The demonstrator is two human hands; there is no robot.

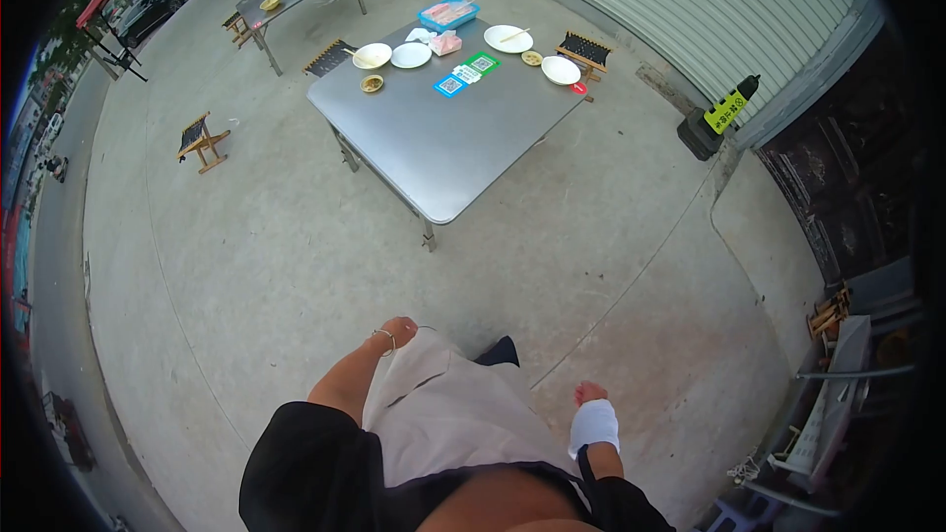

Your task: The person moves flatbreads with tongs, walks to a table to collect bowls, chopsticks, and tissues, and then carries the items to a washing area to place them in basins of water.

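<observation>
My left hand (401, 328), with a bracelet at the wrist, hangs beside the upper edge of a light grey apron (448, 414) on my body. Its fingers look curled closed, and a thin line shows next to them; what they hold, if anything, I cannot make out. To the right, my right hand (590, 393) hangs low above the concrete, apart from the apron. A white cloth or wrap (594, 427) covers that wrist. The right fingers are too small and foreshortened to read. Ahead of both hands stands a metal table (434, 158), touched by neither.
On the table's far half are white plates (412, 55), small bowls (371, 84), crumpled tissues (446, 43), a blue tissue pack (448, 13) and QR cards (451, 86). Folding stools (202, 143), a second table (296, 0) and a yellow-labelled post (724, 113) stand around. Shelving (838, 384) lies right.
</observation>
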